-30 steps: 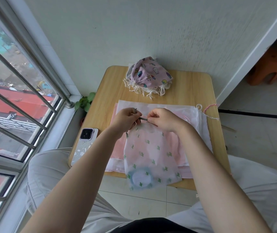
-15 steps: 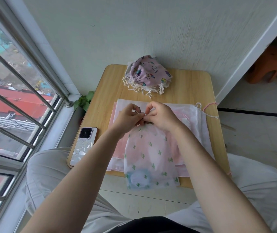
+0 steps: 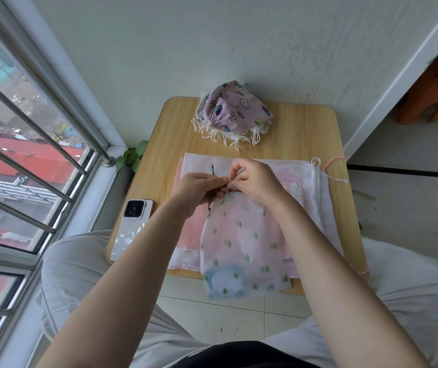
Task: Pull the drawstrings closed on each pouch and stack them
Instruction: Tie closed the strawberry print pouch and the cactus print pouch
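Pinching together at the gathered mouth of the sheer pink pouch printed with green cacti (image 3: 241,243), the left hand (image 3: 199,188) and right hand (image 3: 255,183) now touch fingertip to fingertip, where a second ago they were apart with the dark drawstring (image 3: 212,171) stretched between them. The left hand grips that cord, one end poking up past its knuckles, another hanging below. What the right hand's curled fingers pinch, cord or fabric, cannot be made out.

The cactus pouch lies on a layer of flat pink and white pouches (image 3: 316,197) on the small light wooden table (image 3: 164,144), its bottom overhanging the near edge. Bare wood stays free along the left side and between the flat pouches and the stack of closed pouches topped by a lilac cartoon-print one (image 3: 235,111) at the wall. A white smartphone (image 3: 131,228) lies at the near left edge.

The forearms hide part of the flat pouches.
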Action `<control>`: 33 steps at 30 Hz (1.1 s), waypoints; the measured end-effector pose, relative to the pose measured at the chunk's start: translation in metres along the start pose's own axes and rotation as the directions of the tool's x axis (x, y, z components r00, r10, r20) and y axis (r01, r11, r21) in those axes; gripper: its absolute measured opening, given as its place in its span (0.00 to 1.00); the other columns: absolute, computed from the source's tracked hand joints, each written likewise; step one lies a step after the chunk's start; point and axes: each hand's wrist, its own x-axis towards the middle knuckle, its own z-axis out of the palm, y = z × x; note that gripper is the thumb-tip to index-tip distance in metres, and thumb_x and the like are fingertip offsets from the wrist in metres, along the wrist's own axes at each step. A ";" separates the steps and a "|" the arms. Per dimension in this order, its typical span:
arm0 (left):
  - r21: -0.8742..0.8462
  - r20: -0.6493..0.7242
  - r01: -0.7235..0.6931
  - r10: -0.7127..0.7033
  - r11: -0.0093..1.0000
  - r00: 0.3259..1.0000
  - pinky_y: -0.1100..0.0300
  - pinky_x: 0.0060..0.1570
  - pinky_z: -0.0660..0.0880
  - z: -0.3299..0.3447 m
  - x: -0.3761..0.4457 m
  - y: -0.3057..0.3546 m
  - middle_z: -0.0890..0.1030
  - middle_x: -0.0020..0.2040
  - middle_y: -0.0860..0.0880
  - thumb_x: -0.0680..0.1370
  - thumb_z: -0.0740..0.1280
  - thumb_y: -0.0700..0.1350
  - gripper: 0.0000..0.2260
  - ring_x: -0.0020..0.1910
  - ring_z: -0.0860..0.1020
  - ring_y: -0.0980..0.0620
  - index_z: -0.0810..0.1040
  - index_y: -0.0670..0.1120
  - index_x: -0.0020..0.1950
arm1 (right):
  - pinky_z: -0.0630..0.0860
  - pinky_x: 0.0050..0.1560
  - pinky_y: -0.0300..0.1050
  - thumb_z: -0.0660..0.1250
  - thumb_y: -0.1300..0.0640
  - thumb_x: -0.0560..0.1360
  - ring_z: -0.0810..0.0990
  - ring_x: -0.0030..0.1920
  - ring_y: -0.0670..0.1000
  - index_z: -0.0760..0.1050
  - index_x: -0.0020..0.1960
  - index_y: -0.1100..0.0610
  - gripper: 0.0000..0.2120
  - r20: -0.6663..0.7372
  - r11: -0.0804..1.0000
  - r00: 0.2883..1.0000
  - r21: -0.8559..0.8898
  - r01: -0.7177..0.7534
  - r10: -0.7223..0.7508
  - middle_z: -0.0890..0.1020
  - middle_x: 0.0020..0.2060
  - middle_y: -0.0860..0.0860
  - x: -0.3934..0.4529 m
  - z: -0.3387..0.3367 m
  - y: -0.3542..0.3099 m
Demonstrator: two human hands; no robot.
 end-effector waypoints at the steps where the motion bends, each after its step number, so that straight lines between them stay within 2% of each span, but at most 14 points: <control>1: 0.006 0.010 0.003 -0.003 1.000 1.000 0.62 0.44 0.79 -0.001 0.001 0.000 0.84 0.42 0.42 0.73 0.74 0.39 0.06 0.36 0.78 0.52 0.85 0.37 0.47 | 0.74 0.41 0.35 0.72 0.65 0.71 0.82 0.37 0.44 0.73 0.41 0.56 0.09 -0.002 1.000 1.000 -0.007 -0.004 0.004 0.85 0.34 0.51 0.001 -0.001 0.001; 5: 0.064 0.003 -0.018 0.017 0.998 1.000 0.60 0.48 0.78 0.000 0.003 0.000 0.85 0.45 0.43 0.71 0.73 0.33 0.08 0.41 0.80 0.51 0.85 0.40 0.49 | 0.74 0.43 0.40 0.73 0.63 0.71 0.81 0.37 0.45 0.73 0.41 0.55 0.09 -0.011 0.999 0.999 -0.022 -0.035 0.035 0.85 0.33 0.50 0.004 -0.004 0.005; 9: 0.223 -0.108 -0.041 0.066 0.974 0.992 0.59 0.46 0.78 0.007 0.005 0.000 0.86 0.40 0.47 0.69 0.76 0.37 0.07 0.38 0.80 0.53 0.87 0.46 0.45 | 0.74 0.42 0.42 0.74 0.63 0.71 0.81 0.37 0.48 0.74 0.41 0.54 0.09 -0.022 0.997 0.999 -0.063 -0.042 0.041 0.84 0.33 0.50 0.006 -0.002 0.007; 11: 0.343 -0.164 -0.045 0.107 0.938 0.981 0.60 0.41 0.75 0.010 0.006 0.001 0.84 0.37 0.49 0.68 0.77 0.40 0.05 0.35 0.78 0.55 0.87 0.48 0.42 | 0.73 0.40 0.41 0.74 0.63 0.71 0.80 0.37 0.48 0.76 0.41 0.54 0.07 -0.029 0.995 0.999 -0.087 -0.042 0.039 0.84 0.35 0.51 0.006 0.001 0.008; 13: 0.471 -0.167 -0.054 0.149 0.881 0.975 0.68 0.34 0.71 0.013 0.005 0.002 0.83 0.36 0.52 0.69 0.77 0.42 0.04 0.32 0.76 0.58 0.87 0.48 0.43 | 0.73 0.39 0.40 0.73 0.62 0.71 0.81 0.38 0.48 0.78 0.41 0.54 0.06 -0.036 0.993 0.999 -0.116 -0.036 0.032 0.84 0.36 0.51 0.007 0.002 0.008; 15: 0.571 -0.147 -0.059 0.173 0.819 0.974 0.71 0.29 0.68 0.013 0.006 0.002 0.82 0.36 0.52 0.70 0.77 0.44 0.05 0.32 0.75 0.58 0.87 0.48 0.44 | 0.75 0.41 0.43 0.73 0.62 0.71 0.81 0.40 0.50 0.79 0.42 0.54 0.05 -0.042 0.989 0.999 -0.146 -0.024 0.018 0.84 0.37 0.52 0.008 0.003 0.009; 17: 0.641 -0.126 -0.043 0.160 0.767 0.979 0.70 0.25 0.66 0.013 0.006 0.004 0.80 0.34 0.52 0.71 0.76 0.46 0.04 0.31 0.73 0.57 0.86 0.49 0.43 | 0.77 0.44 0.45 0.73 0.62 0.71 0.81 0.41 0.51 0.80 0.42 0.55 0.04 -0.042 0.985 0.999 -0.171 -0.012 0.005 0.84 0.38 0.52 0.008 0.004 0.009; 20: 0.692 -0.109 -0.014 0.124 0.722 0.986 0.65 0.27 0.68 0.012 0.007 0.006 0.78 0.33 0.49 0.72 0.74 0.48 0.02 0.32 0.73 0.53 0.86 0.50 0.42 | 0.78 0.45 0.47 0.73 0.63 0.71 0.82 0.42 0.52 0.80 0.42 0.56 0.03 -0.039 0.980 0.999 -0.197 0.001 -0.009 0.84 0.39 0.54 0.007 0.004 0.007; 23: 0.722 -0.119 -0.013 0.144 0.692 0.982 0.65 0.21 0.65 0.012 0.008 0.007 0.77 0.32 0.46 0.74 0.70 0.48 0.09 0.28 0.70 0.50 0.83 0.46 0.36 | 0.77 0.45 0.46 0.71 0.63 0.72 0.81 0.43 0.53 0.81 0.45 0.57 0.03 -0.026 0.965 0.999 -0.263 0.024 -0.032 0.83 0.40 0.53 0.005 0.003 0.003; 26: 0.729 -0.121 -0.028 0.170 0.684 0.978 0.62 0.26 0.64 0.013 0.007 0.008 0.75 0.31 0.49 0.76 0.67 0.47 0.13 0.28 0.68 0.51 0.81 0.37 0.40 | 0.76 0.47 0.46 0.68 0.63 0.74 0.80 0.46 0.53 0.83 0.49 0.58 0.07 0.017 0.925 0.997 -0.372 0.079 -0.078 0.84 0.44 0.54 0.005 0.004 -0.001; 29: 0.741 -0.063 -0.082 0.191 0.666 0.980 0.59 0.33 0.66 0.014 0.002 0.009 0.76 0.33 0.47 0.78 0.67 0.48 0.13 0.33 0.71 0.50 0.80 0.41 0.39 | 0.76 0.49 0.49 0.64 0.62 0.77 0.79 0.49 0.55 0.82 0.52 0.58 0.09 0.071 0.863 0.995 -0.496 0.098 -0.072 0.83 0.48 0.55 0.006 0.006 -0.004; 31: 0.767 -0.006 -0.129 0.208 0.629 0.978 0.57 0.38 0.67 0.013 -0.002 0.010 0.78 0.38 0.43 0.77 0.67 0.47 0.10 0.36 0.71 0.50 0.81 0.42 0.40 | 0.75 0.49 0.49 0.62 0.62 0.79 0.78 0.50 0.55 0.80 0.52 0.58 0.08 0.091 0.867 0.995 -0.492 0.073 -0.032 0.81 0.50 0.55 0.006 0.006 -0.005; 33: 0.808 0.034 -0.168 0.240 0.565 0.970 0.56 0.41 0.70 0.010 -0.003 0.012 0.80 0.41 0.43 0.76 0.69 0.46 0.08 0.39 0.74 0.50 0.83 0.42 0.44 | 0.73 0.48 0.47 0.61 0.61 0.79 0.76 0.50 0.54 0.78 0.53 0.58 0.08 0.117 0.914 0.993 -0.405 0.039 0.010 0.79 0.50 0.53 0.005 0.004 -0.006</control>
